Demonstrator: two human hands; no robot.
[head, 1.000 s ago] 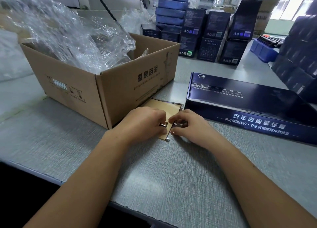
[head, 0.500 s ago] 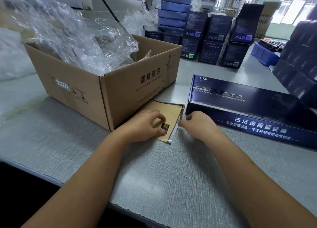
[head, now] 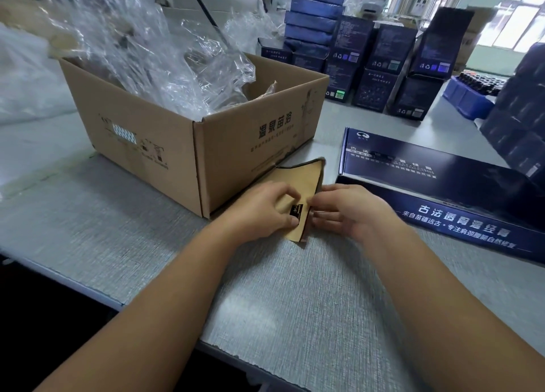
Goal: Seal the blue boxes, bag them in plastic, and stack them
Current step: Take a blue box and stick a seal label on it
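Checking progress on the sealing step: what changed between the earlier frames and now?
The hands, joined at the near corner of the tan sheet a second ago, parted. The right hand drew off rightward, then returned to the sheet's right edge. The left hand stayed on the sheet, now pinching a small dark sticker. The cardboard carton and long blue box did not move.

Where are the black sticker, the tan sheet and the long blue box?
black sticker (head: 296, 209): head view, its face.
tan sheet (head: 303, 175): head view, bare upper part.
long blue box (head: 427, 167): head view, top panel.
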